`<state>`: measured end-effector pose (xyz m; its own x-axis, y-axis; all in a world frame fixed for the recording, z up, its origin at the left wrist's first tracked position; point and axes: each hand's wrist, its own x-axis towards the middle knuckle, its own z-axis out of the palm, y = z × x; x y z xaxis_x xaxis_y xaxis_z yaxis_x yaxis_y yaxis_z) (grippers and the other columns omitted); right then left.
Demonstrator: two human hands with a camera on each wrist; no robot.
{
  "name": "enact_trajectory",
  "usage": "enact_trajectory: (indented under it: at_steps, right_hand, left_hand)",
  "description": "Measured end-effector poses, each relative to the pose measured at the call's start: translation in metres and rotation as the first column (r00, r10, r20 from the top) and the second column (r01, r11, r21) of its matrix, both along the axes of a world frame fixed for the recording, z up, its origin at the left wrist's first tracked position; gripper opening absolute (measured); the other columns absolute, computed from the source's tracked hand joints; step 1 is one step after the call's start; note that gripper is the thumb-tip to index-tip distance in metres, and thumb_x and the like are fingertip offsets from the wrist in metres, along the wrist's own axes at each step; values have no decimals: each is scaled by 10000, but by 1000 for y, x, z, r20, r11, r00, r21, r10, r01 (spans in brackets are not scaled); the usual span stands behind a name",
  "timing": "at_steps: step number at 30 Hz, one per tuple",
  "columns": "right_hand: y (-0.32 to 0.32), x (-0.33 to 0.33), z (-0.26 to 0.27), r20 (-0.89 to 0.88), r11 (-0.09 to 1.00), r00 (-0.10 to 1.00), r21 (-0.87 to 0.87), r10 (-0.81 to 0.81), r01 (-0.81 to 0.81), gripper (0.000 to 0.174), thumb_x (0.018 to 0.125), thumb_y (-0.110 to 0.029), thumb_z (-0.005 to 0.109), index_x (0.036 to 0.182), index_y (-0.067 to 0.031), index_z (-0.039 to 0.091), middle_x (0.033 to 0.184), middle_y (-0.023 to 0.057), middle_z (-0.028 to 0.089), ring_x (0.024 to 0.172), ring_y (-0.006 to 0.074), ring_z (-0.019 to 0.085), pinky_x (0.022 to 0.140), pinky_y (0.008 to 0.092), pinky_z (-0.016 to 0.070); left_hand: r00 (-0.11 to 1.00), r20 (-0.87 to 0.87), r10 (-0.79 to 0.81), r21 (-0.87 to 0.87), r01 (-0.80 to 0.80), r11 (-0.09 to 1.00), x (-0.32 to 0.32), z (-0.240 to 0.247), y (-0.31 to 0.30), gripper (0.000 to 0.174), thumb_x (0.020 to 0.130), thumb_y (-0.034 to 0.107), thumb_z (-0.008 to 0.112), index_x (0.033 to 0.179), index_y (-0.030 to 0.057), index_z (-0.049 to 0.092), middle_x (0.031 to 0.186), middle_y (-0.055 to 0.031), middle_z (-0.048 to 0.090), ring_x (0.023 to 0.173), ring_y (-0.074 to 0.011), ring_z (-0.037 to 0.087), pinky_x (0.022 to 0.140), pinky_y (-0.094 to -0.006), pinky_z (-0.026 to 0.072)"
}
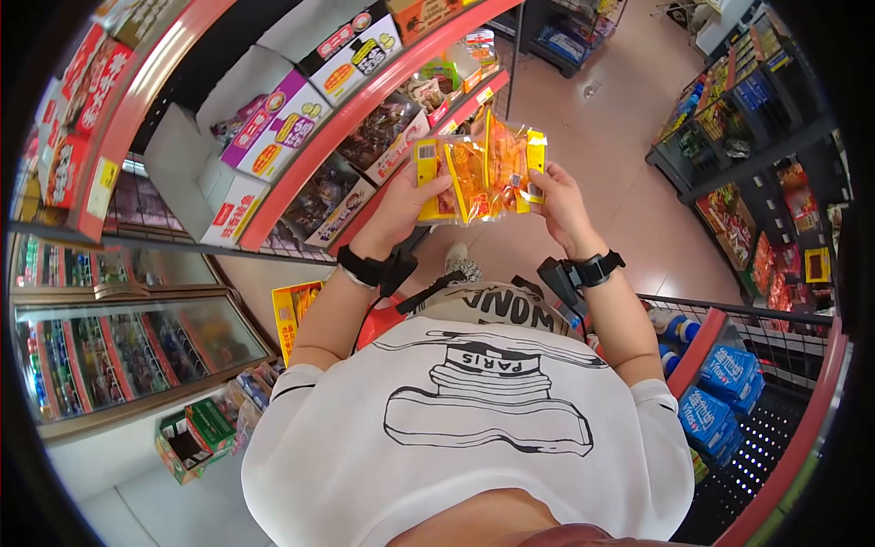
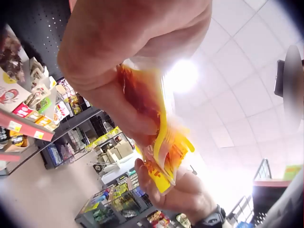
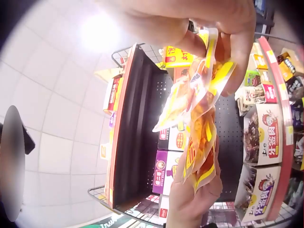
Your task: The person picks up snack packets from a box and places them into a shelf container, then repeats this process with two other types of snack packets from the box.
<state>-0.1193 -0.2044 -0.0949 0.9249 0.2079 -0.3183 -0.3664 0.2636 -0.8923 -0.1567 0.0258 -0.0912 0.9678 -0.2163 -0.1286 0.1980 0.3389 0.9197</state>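
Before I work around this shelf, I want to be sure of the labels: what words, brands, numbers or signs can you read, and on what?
"PARIS": white shirt.
"牙签肉": white shelf boxes.
"维他奶": blue packs.
Held packets: lettering too small or blurred.
Shelf tags: too small.
Purple-and-white box: too blurred to quote.
Remaining stock: nothing I can read reliably.

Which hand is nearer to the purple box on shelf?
Left. The left hand holds the packets at the end facing the purple box; the right hand holds their opposite end, farther from it.
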Motion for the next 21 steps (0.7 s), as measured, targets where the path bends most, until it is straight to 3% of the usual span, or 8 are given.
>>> enact_trajectory:
  at_steps: [5,7,9,10,12,16,17,21]
  right_hand:
    - [-21,31,-4,72,999,997,24,36,-38,156,892,-130,467,999,-27,514,909,43,595,777,104,601,658,282,529]
    - [-23,46,1,62,998,998,58,9,-13,164,875,-100,486,1017,-29,529,886,40,599,759,111,605,638,249,518]
    - [-20,64,3,74,998,997,64,11,-16,177,875,-99,487,1034,-31,526,886,33,600,756,106,602,634,245,514]
    - [-18,75,5,87,997,996,73,13,-19,191,876,-98,488,1051,-33,524,887,27,600,754,101,599,631,240,510]
    - [-16,98,5,119,998,993,56,14,-21,206,872,-93,497,1069,-36,521,881,18,598,742,89,591,629,228,500]
    - [-14,142,19,207,1000,978,11,17,-19,258,855,-78,529,1110,-45,511,854,-6,591,708,56,563,631,200,473]
    - [-17,153,20,210,1000,978,0,17,-17,258,855,-78,529,1110,-45,511,854,-6,591,708,56,563,631,200,473]
    - [-30,192,27,239,995,966,-37,97,-91,290,844,-50,537,1132,-41,501,889,10,603,765,65,575,666,212,475]
  left_hand:
    - [1000,7,5,7,-5,1000,38,4,-20,277,839,94,555,1095,28,473,908,-25,563,779,-96,556,701,-243,463]
    - [1000,16,15,20,-15,1000,56,3,-20,270,840,91,553,1092,24,482,922,-31,569,788,-101,562,709,-247,467]
    - [996,51,-67,36,66,997,77,-1,-14,268,839,91,554,1089,15,493,939,-35,575,807,-106,573,732,-253,472]
    - [996,57,-69,34,67,997,87,-1,-15,268,839,91,554,1089,15,493,939,-35,575,807,-106,573,732,-253,472]
    - [999,45,-1,74,-2,997,107,5,-15,172,851,85,536,1011,41,489,783,-6,536,688,-81,536,658,-237,469]
    - [995,100,7,103,-17,994,153,14,-14,176,848,112,546,996,35,490,795,-9,548,712,-88,548,658,-241,474]
    - [995,95,-4,57,-1,998,165,12,-14,200,848,115,545,1023,33,492,857,-14,558,747,-86,556,695,-245,472]
    - [992,123,-28,77,19,997,202,21,-20,222,843,110,553,1038,26,487,864,-18,564,755,-91,562,705,-247,475]
